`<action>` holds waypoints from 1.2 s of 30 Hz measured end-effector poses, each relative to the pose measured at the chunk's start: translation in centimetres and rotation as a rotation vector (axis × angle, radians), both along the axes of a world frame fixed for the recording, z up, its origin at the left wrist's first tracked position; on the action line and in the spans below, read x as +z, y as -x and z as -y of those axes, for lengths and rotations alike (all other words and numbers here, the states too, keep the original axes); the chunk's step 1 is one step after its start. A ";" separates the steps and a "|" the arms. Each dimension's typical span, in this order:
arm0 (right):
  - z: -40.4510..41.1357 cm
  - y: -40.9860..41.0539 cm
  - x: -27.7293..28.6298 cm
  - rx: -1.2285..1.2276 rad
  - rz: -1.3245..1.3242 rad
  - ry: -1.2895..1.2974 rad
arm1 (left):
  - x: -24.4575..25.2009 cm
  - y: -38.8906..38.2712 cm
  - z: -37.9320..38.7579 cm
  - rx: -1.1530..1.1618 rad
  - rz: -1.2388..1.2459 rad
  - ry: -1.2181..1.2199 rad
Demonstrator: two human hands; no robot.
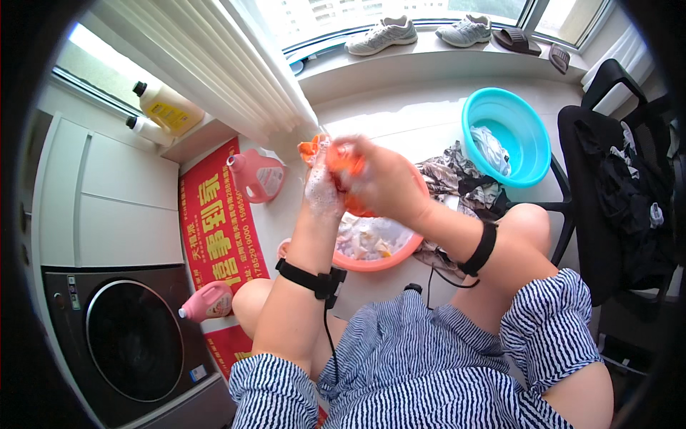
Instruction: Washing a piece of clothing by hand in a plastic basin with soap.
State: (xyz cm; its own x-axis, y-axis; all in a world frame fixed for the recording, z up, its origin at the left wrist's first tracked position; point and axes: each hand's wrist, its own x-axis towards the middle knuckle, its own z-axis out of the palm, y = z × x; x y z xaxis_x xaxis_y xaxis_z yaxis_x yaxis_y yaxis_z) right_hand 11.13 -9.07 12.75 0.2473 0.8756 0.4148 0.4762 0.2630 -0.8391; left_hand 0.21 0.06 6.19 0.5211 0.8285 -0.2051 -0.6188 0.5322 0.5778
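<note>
An orange wet cloth (348, 161) is bunched between my two hands above a coral-pink plastic basin (370, 264). Soap suds coat my left hand (323, 185), which grips the cloth from the left. On the right side of the same cloth, my right hand (388, 179) is closed and blurred by motion. Below them the basin holds sudsy water and soaked light-coloured laundry (370, 238). My forearms hide part of the basin's rim.
A turquoise basin (528, 155) with a pale garment stands at right, beside patterned clothes (455, 174) on the floor. Pink detergent jugs (260, 174) stand left, near a front-loading washing machine (134, 340). A black chair (595, 230) holds dark clothes. Shoes (383, 36) line the windowsill.
</note>
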 end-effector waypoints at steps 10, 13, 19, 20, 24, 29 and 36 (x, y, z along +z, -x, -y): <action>-2.7 -2.5 -1.1 -0.151 0.350 -0.142 | 3.3 -3.5 3.4 -0.186 -0.028 0.136; -2.7 -1.9 -1.2 -0.203 0.358 -0.108 | 2.3 -3.4 3.1 -0.189 0.000 0.181; -0.9 1.1 -0.7 -0.024 0.407 -0.229 | -2.1 -1.1 0.8 -0.613 0.574 -0.117; -1.6 -0.4 -1.0 -0.119 0.381 -0.107 | -0.8 -2.0 1.9 -0.493 0.358 -0.013; -3.7 -3.5 -2.4 -0.238 0.293 -0.002 | 3.5 -2.7 3.6 -0.267 -0.060 0.127; -4.4 -5.9 -5.6 -0.223 0.106 0.232 | 3.8 -1.7 3.4 -0.150 -0.135 0.111; -4.0 -9.0 -8.9 -0.054 -0.837 0.294 | 5.1 1.5 1.7 0.041 -0.140 -0.038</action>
